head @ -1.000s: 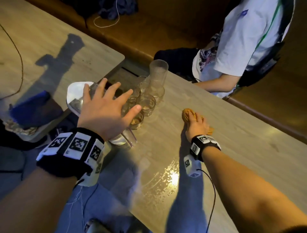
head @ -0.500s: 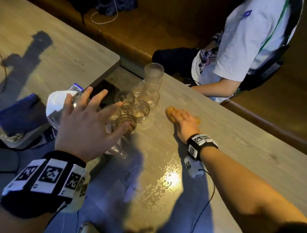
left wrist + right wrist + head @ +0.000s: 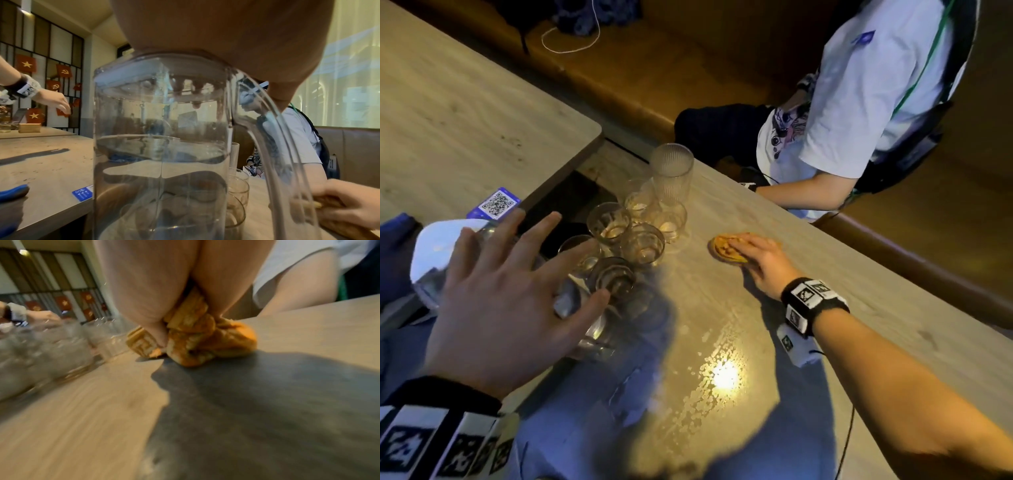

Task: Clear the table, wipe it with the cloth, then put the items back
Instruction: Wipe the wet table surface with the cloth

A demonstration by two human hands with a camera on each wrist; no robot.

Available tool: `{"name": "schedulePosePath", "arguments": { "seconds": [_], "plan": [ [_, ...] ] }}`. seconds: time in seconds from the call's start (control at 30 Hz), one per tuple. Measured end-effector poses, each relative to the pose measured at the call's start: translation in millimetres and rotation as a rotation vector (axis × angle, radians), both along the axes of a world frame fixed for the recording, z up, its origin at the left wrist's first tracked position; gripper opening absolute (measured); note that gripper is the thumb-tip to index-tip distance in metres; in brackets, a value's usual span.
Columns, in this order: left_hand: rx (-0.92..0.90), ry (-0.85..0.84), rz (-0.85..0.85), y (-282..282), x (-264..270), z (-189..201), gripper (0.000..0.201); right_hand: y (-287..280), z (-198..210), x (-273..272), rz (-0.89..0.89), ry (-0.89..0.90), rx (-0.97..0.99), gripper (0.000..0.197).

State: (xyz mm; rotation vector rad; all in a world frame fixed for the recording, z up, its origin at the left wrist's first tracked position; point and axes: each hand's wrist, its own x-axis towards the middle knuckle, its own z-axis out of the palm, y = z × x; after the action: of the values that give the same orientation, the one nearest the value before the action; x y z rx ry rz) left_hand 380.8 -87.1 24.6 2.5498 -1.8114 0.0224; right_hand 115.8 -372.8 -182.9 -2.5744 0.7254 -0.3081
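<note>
The right hand pressed flat on the cloth — wiping the table. The left hand, fingers spread and gripping nothing, steadied the pitcher at 9 o'clock — clearing room.

Pale wood-grain table gleams wet, clear glass pitcher glossy, orange cloth woven and crumpled.

Orange cloth bunched flat on wet table.

Brown bench seat behind; red flags on wall.
</note>
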Motion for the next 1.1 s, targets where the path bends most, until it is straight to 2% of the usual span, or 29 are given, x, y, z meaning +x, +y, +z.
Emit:
{"name": "schedulePosePath", "arguments": {
  "seconds": [0.03,0.1,0.13,0.17,0.2,0.23,0.3,0.43,0.57,0.73,0.83,0.93,1.03,1.1],
  "plan": [
    [0.000,0.004,0.003,0,0,-1,0.073,-10,1,-9,-0.154,-0.058,-0.004,0.047],
    [0.002,0.003,0.002,0,2,-4,0.073,-35,8,-29,-0.632,-0.039,-0.030,0.055],
    [0.002,0.001,-0.002,0,2,-6,0.073,-44,14,-35,-0.845,0.084,0.000,0.062],
    [-0.002,0.007,-0.001,0,3,-8,0.073,-50,19,-36,-0.956,0.220,0.059,0.066],
    [-0.010,0.014,-0.002,1,5,-9,0.074,-51,21,-33,-0.953,0.300,0.072,0.067],
    [-0.014,0.015,-0.011,0,6,-10,0.074,-48,22,-26,-0.877,0.304,0.044,0.065],
    [-0.021,0.017,-0.029,0,7,-12,0.075,-36,15,-12,-0.643,0.197,-0.022,0.064],
    [-0.061,0.014,-0.013,1,4,-8,0.075,7,-7,-3,-0.380,0.277,0.030,0.076],
    [-0.090,-0.009,-0.011,3,-1,-1,0.074,85,-8,-9,-0.299,0.145,0.012,0.066],
    [0.070,-0.001,-0.002,1,2,9,0.084,202,-5,-6,-0.211,0.014,-0.004,0.045],
    [0.139,0.037,0.007,1,4,12,0.088,270,-17,-5,-0.178,-0.036,0.066,0.053],
    [0.143,0.009,-0.040,3,5,13,0.086,329,-24,0,-0.118,0.020,0.142,0.064],
    [0.139,0.017,-0.047,3,5,13,0.083,326,-2,-1,-0.093,0.044,0.190,0.051],
    [0.136,0.018,-0.054,2,5,13,0.083,307,25,-3,-0.065,-0.051,0.216,0.038]
  ]
}}
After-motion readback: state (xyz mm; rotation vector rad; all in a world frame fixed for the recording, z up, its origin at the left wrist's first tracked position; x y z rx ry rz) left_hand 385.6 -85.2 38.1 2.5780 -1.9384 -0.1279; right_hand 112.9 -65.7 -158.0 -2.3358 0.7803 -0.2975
